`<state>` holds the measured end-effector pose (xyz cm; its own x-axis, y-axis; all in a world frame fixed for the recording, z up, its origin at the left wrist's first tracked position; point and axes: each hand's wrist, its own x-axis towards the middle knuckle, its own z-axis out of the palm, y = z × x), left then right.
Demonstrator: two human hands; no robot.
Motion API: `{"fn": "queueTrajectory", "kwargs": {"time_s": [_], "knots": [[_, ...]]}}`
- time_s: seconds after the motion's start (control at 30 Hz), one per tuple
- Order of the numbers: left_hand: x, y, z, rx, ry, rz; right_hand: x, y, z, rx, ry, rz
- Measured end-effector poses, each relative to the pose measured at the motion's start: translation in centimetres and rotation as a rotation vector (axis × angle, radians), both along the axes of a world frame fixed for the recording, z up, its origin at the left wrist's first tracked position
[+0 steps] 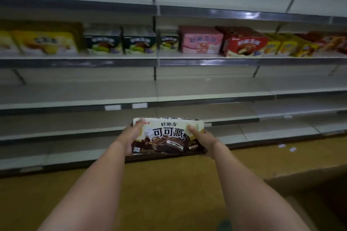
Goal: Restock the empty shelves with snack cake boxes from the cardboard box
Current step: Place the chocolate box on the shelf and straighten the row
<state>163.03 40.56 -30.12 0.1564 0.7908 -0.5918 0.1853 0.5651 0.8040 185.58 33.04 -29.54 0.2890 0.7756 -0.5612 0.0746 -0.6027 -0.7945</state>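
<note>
Supermarket shelves [169,97] stretch across the view, one upper tier stocked with boxes, the lower tiers bare. The person holds a snack cake box [167,137] out toward the low shelves, left hand [132,136] and right hand [201,139] each curled round a short end. It looks light and stiff, though thin card could dent, so gripping both ends suits it.

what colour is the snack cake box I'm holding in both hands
Cream-white on top, dark chocolate brown below: the snack cake box, seen in the head view.
</note>
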Motion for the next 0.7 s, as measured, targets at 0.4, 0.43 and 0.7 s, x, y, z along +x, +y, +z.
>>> {"fn": "queueTrajectory", "kwargs": {"time_s": [0.4,0.43,0.7], "knots": [[-19.2,-3.2,-1.4,0.036,0.040,0.600,-19.6,7.4,-1.7,-0.110,-0.168,0.488],[-20.3,-3.2,-1.4,0.044,0.027,0.634,-20.8,8.1,-1.9,-0.100,-0.180,0.510],[-27.9,-0.7,-1.0,0.142,0.027,0.778,-30.2,14.8,-3.3,-0.053,-0.185,0.637]]}}
